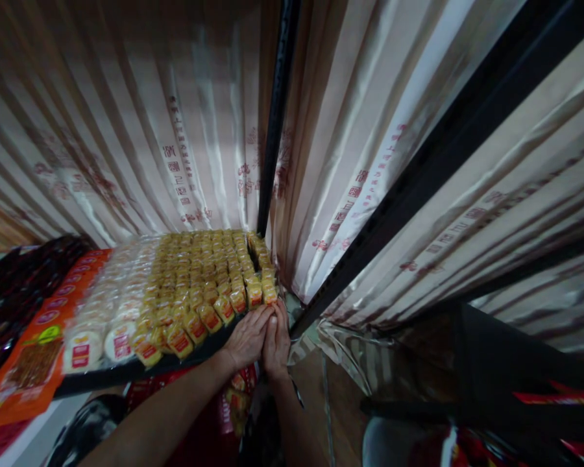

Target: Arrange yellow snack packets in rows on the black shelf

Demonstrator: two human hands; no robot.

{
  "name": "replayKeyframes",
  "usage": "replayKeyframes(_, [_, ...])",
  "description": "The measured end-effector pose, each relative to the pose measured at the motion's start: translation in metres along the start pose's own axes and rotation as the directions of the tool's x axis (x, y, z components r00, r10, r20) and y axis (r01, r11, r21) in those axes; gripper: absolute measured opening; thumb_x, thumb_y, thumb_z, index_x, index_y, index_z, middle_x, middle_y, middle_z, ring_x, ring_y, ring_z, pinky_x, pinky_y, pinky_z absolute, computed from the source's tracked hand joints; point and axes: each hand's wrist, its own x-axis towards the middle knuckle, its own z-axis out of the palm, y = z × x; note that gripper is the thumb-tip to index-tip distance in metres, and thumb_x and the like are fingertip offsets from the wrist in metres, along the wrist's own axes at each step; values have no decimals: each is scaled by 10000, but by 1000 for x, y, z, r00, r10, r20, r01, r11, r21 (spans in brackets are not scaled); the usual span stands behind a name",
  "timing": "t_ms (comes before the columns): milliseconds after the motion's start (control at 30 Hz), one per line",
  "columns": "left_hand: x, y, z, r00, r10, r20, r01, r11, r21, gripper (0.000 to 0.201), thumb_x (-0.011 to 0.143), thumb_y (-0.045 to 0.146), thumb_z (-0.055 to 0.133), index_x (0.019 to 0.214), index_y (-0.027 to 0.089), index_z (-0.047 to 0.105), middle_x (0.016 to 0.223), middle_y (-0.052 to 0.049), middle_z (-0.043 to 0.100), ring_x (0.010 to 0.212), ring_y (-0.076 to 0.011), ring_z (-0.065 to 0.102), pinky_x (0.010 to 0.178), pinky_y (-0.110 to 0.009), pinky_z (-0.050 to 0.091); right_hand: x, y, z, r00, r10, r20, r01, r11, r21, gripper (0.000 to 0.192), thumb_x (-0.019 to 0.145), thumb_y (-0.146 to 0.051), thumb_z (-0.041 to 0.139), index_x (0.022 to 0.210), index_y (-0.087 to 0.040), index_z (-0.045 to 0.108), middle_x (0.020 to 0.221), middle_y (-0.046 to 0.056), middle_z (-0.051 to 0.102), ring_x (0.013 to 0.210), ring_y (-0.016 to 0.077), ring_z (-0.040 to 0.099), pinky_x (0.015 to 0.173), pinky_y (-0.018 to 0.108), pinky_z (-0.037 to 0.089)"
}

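Note:
My left hand [247, 336] lies with its fingers stretched out toward the front right corner of a block of small yellow snack packets [194, 272]. Beside it, touching it, my right hand [276, 337] also has its fingers extended, the tips at the last packets of the right-hand row. Whether anything is under the fingertips I cannot tell. The yellow packets stand in close rows on a dark shelf [102, 377], their front ones showing red labels. A narrow dark gap shows between the two rightmost rows.
Left of the yellow packets are clear-wrapped white round cakes [82, 350], an orange bag [34, 363] and dark shiny packets [10, 292]. Black metal posts [275, 123] rise close by, before printed pale curtains [214, 130]. Red packages [194, 428] lie below the shelf.

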Motion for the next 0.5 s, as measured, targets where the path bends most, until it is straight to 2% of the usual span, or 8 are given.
replayKeyframes(167, [5,-2,0,1000,18,-5,-19,998,-56,442,921,204,303,1358,146,338,1366,-86,444,1293,-182,349,1065,-354,336,1,2,3,996,77,-44,-75,996,50,444,933,-378,279,1235,-118,475,1358,153,411,1269,213,380,1063,455,311])
replayKeyframes(333, [4,-5,9,998,-16,-52,11,995,-101,443,919,190,305,1359,154,332,1341,-88,467,1284,-178,364,1047,-352,367,4,0,3,995,83,-56,-79,994,69,431,921,-401,300,1158,-127,534,1294,149,477,1213,211,439,1038,444,338])
replayKeyframes(500, [2,-8,19,998,-52,-30,48,990,-132,477,894,185,340,1370,151,322,1377,-107,426,1295,-202,350,1055,-389,357,9,-9,4,978,189,-90,-180,978,107,458,910,-444,296,1143,-119,520,1217,153,537,1148,208,492,1011,417,362])
